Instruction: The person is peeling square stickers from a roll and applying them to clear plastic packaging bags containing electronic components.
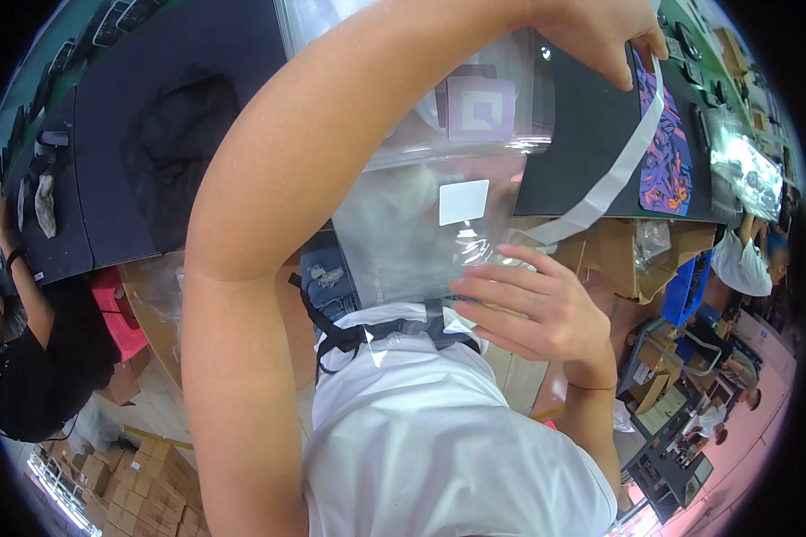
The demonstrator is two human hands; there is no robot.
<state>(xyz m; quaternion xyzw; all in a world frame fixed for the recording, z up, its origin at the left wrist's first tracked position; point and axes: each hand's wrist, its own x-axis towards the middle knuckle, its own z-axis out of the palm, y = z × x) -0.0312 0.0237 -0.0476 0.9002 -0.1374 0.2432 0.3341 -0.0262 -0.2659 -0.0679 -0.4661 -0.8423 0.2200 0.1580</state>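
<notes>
My left arm reaches across to the upper right, where my left hand (611,40) pinches the end of a long white strip (611,183) between thumb and finger. That strip hangs in a curve down to the clear plastic bag (394,228) in front of me. The bag drapes over the table edge toward my waist and bears a blank white label (463,203). My right hand (537,309) lies with fingers stretched out and apart over the bag's lower right edge. Beyond, more clear plastic packaging (533,89) covers a pale square printed patch, partly hidden by my left arm.
A colourful patterned mat (665,157) lies on the dark table at right. Black cloth (184,134) rests at left. Below the table edge stand an open cardboard box (618,259) and a blue bin (687,291). Another person (49,358) works at far left.
</notes>
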